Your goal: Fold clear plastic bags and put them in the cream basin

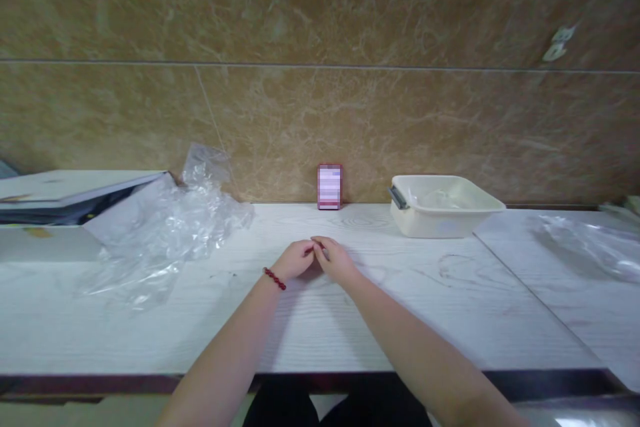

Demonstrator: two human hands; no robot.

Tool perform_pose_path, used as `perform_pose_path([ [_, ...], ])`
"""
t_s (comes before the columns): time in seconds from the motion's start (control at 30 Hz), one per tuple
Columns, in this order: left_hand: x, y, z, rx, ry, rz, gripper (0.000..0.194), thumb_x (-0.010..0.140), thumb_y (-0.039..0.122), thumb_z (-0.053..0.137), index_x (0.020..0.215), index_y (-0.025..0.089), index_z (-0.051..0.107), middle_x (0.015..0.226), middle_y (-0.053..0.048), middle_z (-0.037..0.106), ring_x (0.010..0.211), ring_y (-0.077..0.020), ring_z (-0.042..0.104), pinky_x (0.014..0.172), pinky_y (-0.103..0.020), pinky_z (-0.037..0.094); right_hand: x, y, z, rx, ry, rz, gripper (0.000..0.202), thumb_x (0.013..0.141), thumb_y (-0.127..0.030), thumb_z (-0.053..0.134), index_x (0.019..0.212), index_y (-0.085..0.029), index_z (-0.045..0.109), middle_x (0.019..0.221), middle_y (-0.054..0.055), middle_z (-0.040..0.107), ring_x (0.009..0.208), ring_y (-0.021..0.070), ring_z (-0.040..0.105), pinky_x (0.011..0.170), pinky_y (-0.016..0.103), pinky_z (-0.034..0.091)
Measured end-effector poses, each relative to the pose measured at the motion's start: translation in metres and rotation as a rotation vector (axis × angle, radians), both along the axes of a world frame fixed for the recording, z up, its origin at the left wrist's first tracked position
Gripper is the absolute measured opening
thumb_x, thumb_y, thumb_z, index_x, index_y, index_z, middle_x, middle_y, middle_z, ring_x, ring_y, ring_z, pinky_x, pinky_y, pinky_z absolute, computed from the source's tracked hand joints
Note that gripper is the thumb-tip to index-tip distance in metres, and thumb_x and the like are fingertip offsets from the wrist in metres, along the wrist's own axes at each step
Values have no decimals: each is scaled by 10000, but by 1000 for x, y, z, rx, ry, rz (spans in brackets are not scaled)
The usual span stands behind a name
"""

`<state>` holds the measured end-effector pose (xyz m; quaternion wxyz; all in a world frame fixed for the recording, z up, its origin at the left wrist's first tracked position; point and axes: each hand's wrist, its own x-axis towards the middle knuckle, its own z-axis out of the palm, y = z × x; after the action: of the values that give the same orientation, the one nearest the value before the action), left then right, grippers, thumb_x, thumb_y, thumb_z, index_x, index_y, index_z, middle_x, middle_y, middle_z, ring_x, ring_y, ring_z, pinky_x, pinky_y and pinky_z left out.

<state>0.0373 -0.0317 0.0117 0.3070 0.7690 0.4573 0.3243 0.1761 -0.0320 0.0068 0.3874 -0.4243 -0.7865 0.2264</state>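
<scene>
My left hand point(295, 260) and my right hand point(336, 261) meet fingertip to fingertip over the middle of the white table point(400, 320). Both have their fingers closed in a pinch. Whatever lies between the fingertips, if anything, is hidden or too small to make out. A dark red bead bracelet point(275, 279) circles my left wrist. Just beyond the hands, a phone point(329, 187) with a lit screen leans upright against the wall.
Crumpled clear plastic bags point(195, 220) lie at the left, beside a white box point(45, 240) with its lid partly raised. A cream plastic bin point(445, 223) with a grey handle clip stands back right. More clear plastic point(595, 247) lies far right. A marbled wall point(400, 120) bounds the back.
</scene>
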Motion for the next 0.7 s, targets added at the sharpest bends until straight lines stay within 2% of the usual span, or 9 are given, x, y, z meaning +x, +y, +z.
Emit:
perform_pose_path([
  [0.07,-8,2,2,42,126,-27,226,706,179,428,773,179,644,770,-38,644,724,-168,554,720,-279,410,1,0,-7,-41,-18,58,309,809,-310,368,1048,-202,531,1046,56,574,966,151,518,860,299,392],
  [0.13,-19,5,3,61,168,34,238,694,185,452,827,197,649,845,-39,649,804,-181,558,779,-282,397,3,3,-10,-81,-22,71,304,810,-311,364,1043,-213,533,1041,50,576,957,152,526,843,303,406],
  [0.3,-54,13,7,131,253,593,352,723,221,439,1037,140,577,1055,-104,585,985,-226,509,893,-319,337,3,9,-12,-110,-51,46,259,788,-287,393,960,-216,572,973,46,601,909,161,547,798,309,427],
  [0.37,-67,14,9,127,338,760,378,737,220,414,1076,118,545,1073,-125,571,986,-234,509,874,-327,352,2,10,-12,-116,-60,41,239,779,-271,401,930,-232,582,950,34,608,873,159,556,773,309,434],
  [0.47,-87,14,15,86,456,939,369,744,213,393,1070,133,545,1033,-123,590,945,-239,534,818,-332,381,2,10,-11,-128,-69,33,230,764,-243,409,904,-240,592,899,23,620,807,155,565,728,304,441],
  [0.53,-102,15,21,79,530,1001,366,751,217,379,1069,147,545,999,-121,603,916,-242,547,784,-335,390,2,10,-10,-132,-80,31,227,756,-230,412,886,-237,599,869,22,624,772,152,564,703,296,440],
  [0.7,-141,21,35,6,710,1036,374,761,285,367,1059,143,544,939,-143,608,862,-259,555,723,-359,390,2,10,-10,-119,-93,41,228,755,-222,404,854,-222,609,846,25,626,738,146,556,668,277,432],
])
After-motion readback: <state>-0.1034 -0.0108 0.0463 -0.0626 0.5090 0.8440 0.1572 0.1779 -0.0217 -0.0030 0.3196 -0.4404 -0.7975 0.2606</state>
